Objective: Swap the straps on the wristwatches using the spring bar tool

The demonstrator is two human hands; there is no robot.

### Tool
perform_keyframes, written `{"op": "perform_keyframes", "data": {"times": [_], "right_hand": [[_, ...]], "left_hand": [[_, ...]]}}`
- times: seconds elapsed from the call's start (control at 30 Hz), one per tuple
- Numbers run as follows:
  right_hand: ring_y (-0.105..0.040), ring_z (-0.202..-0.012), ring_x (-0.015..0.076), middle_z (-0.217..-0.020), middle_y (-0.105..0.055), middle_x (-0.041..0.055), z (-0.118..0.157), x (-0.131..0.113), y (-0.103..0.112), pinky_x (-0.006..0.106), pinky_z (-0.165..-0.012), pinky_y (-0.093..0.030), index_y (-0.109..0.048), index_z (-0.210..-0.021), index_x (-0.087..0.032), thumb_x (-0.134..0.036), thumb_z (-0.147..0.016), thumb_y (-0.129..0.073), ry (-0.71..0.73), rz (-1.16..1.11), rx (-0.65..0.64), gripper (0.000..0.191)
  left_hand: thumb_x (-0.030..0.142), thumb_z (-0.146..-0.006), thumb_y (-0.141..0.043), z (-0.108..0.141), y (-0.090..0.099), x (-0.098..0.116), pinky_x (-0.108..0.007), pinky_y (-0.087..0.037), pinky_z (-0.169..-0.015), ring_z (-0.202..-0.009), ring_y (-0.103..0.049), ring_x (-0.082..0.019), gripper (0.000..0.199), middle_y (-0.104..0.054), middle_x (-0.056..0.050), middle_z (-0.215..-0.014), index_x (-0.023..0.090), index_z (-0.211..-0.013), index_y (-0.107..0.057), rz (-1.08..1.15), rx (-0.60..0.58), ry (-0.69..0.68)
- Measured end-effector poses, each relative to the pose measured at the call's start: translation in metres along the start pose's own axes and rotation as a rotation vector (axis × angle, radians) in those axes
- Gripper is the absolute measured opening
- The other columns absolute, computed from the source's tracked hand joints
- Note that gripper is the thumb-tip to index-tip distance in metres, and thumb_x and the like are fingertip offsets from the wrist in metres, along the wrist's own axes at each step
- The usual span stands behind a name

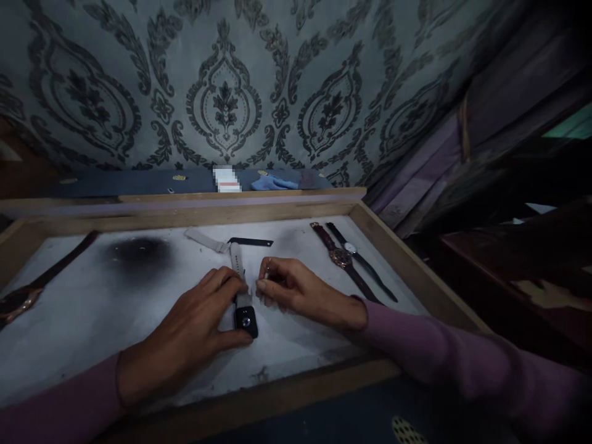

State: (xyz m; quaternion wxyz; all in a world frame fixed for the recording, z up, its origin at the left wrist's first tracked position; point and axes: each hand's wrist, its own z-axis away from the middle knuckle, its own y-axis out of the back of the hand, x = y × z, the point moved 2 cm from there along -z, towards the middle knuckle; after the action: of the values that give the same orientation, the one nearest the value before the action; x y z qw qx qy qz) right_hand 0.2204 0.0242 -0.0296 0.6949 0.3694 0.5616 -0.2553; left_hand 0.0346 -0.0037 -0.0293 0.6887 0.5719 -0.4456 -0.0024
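Head: smartwatch strap (237,260) partly hidden

glossy smartwatch screen (246,322), matt wooden tray rim (231,214)

With my left hand (187,324) I hold a square-cased black watch (245,328) in the tray (277,214), its pale grey strap (237,260) stretching away from me.

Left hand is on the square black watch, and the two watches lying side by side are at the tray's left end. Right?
Wrong end: the head view shows the two watches lying side by side at the right end of the tray. The left hand is on the square black watch, as you said.
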Motion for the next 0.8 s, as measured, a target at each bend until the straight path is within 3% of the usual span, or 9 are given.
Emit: {"op": "perform_keyframes", "data": {"times": [0.17, 0.33, 0.43, 0.5, 0.6, 0.8], "right_hand": [[-0.057, -0.061, 0.009, -0.072, -0.06, 0.0008, 0.004, -0.006, 0.001, 0.021, -0.055, -0.047, -0.048, -0.086, -0.016, -0.022, -0.094, -0.046, -0.066, -0.054, -0.112, 0.011], [-0.056, -0.057, 0.0093, -0.067, -0.059, -0.0013, 0.005, -0.001, -0.002, 0.022, -0.057, -0.047, -0.05, -0.088, -0.016, -0.014, -0.09, -0.046, -0.066, -0.007, -0.109, 0.004], [-0.057, -0.056, 0.0102, -0.064, -0.058, -0.0017, 0.005, -0.002, -0.002, 0.022, -0.055, -0.046, -0.049, -0.085, -0.017, -0.016, -0.09, -0.045, -0.058, 0.059, -0.09, 0.007], [-0.057, -0.055, 0.0107, -0.061, -0.058, -0.0019, 0.006, -0.004, -0.002, 0.022, -0.055, -0.045, -0.05, -0.084, -0.017, -0.018, -0.092, -0.042, -0.04, 0.122, -0.079, 0.011], [-0.057, -0.056, 0.0113, -0.059, -0.059, -0.0015, 0.005, -0.007, -0.003, 0.023, -0.057, -0.042, -0.051, -0.084, -0.017, -0.018, -0.094, -0.038, -0.004, 0.244, -0.055, 0.016], [-0.051, -0.058, 0.0108, -0.066, -0.055, -0.0018, 0.003, -0.008, -0.011, 0.022, -0.057, -0.038, -0.053, -0.084, -0.016, -0.017, -0.093, -0.041, 0.059, 0.344, -0.044, 0.016]], "left_hand": [[0.023, -0.078, -0.071, 0.001, 0.0, -0.002, -0.034, -0.05, -0.079, -0.099, -0.055, -0.023, 0.048, -0.051, -0.003, -0.112, 0.029, -0.122, -0.052, -0.034, -0.012, -0.017], [0.031, -0.079, -0.073, 0.002, 0.002, -0.005, -0.035, -0.049, -0.074, -0.09, -0.054, -0.023, 0.029, -0.05, -0.003, -0.1, 0.022, -0.103, -0.058, -0.111, 0.022, 0.001], [0.034, -0.088, -0.064, 0.003, 0.007, -0.008, -0.033, -0.048, -0.073, -0.086, -0.055, -0.021, 0.02, -0.05, -0.003, -0.098, 0.021, -0.101, -0.056, -0.096, 0.008, -0.051], [0.029, -0.095, -0.051, 0.005, 0.011, -0.008, -0.031, -0.047, -0.072, -0.082, -0.056, -0.018, 0.01, -0.05, -0.002, -0.096, 0.022, -0.1, -0.054, -0.092, -0.025, -0.08], [0.019, -0.098, -0.04, 0.006, 0.018, -0.006, -0.03, -0.046, -0.071, -0.079, -0.054, -0.016, 0.014, -0.048, -0.001, -0.092, 0.02, -0.093, -0.052, -0.099, -0.077, -0.092], [0.016, -0.094, -0.046, 0.004, 0.022, 0.002, -0.038, -0.043, -0.075, -0.088, -0.052, -0.023, 0.011, -0.055, -0.005, -0.093, 0.019, -0.085, -0.051, -0.348, -0.01, -0.192]]}}
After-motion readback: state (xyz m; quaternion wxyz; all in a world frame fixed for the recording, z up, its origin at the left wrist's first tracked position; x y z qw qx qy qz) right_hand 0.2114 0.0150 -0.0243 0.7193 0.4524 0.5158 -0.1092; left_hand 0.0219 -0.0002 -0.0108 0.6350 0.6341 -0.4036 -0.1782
